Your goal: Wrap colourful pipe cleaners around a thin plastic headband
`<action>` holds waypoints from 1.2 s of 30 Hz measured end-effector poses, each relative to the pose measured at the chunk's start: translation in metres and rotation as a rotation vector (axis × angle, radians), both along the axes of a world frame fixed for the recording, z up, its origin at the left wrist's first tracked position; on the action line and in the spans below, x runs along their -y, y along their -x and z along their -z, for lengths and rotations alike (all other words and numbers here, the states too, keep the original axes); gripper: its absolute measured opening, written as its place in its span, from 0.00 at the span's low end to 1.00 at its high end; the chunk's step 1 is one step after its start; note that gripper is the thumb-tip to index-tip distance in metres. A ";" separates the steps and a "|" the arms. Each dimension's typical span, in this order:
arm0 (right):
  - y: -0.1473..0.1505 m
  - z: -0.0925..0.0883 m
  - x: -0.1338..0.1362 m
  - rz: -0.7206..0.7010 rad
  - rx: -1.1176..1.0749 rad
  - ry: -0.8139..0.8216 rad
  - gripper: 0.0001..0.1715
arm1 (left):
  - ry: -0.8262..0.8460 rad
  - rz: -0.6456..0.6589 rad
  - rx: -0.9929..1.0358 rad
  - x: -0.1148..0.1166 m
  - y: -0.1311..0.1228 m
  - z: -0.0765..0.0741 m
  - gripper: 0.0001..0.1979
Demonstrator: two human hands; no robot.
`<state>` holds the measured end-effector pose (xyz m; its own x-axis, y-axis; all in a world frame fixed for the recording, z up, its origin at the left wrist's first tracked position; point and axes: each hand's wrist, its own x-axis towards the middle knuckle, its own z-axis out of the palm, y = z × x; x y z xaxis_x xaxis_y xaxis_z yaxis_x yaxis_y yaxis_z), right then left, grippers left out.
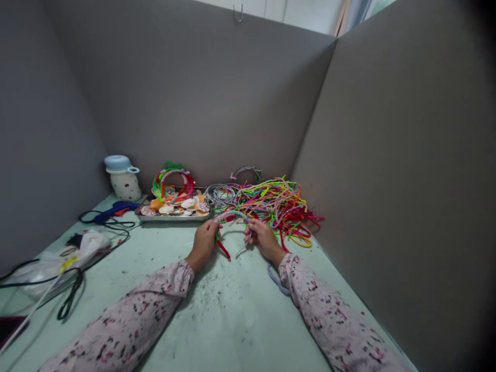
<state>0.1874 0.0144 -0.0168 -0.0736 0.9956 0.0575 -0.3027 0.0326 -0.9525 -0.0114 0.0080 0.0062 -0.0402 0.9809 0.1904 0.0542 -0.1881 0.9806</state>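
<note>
I see the left hand (204, 243) and right hand (268, 242) pinching opposite ends of an arched, fuzzy-wrapped band (232, 212) above the far half of the pale green worktop (232, 320). Both grips partly cover the band's ends; a red fuzzy tail (223, 249) hangs below the left one, and I can't make out exactly where it joins. Toward the far right corner, a pile of coloured fuzzy stems (271, 196) tangles too densely for me to separate. The right sleeve (321, 305) partly hides a purple strand (277, 283). Near the left edge, a crumpled plastic bag (91, 243) obscures its contents. A dark object (10, 328) is cut off toward the near left corner.
</note>
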 end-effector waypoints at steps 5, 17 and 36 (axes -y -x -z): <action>0.003 0.000 0.000 0.000 0.077 -0.028 0.12 | -0.061 -0.022 -0.094 0.002 0.000 -0.002 0.19; 0.008 -0.006 0.005 0.030 0.217 -0.074 0.11 | 0.001 0.008 -0.255 -0.005 0.002 0.007 0.19; 0.013 -0.002 0.008 -0.006 0.407 -0.092 0.13 | -0.016 -0.043 -0.108 -0.005 0.000 0.007 0.18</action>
